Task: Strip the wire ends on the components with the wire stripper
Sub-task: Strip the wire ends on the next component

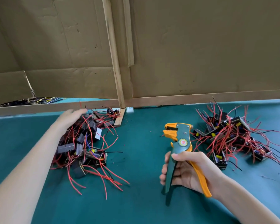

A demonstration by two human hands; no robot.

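Two heaps of small black box-shaped components with red and black wire leads lie on the teal felt table top (144, 183), one on each side of the green-and-orange metal wire stripper (182, 139). The left heap (86, 147) lies well to its left and the right heap (229, 136) just to its right. The right hand (186, 170) grips the wire stripper by its handles, fingers curled round the green one, with the head raised and the orange jaws standing apart. The left hand (71, 116) lies over the far top of the left heap. It is blurred, but its fingers look straight and I can see nothing in them.

The step in hand seems to be fetching the next component. It is best pinched by its body rather than by a lead, then lifted gently so the tangled wires slip free. One lead end should enter the jaws from the left of the wire stripper, square and tip only, followed by a single full squeeze.
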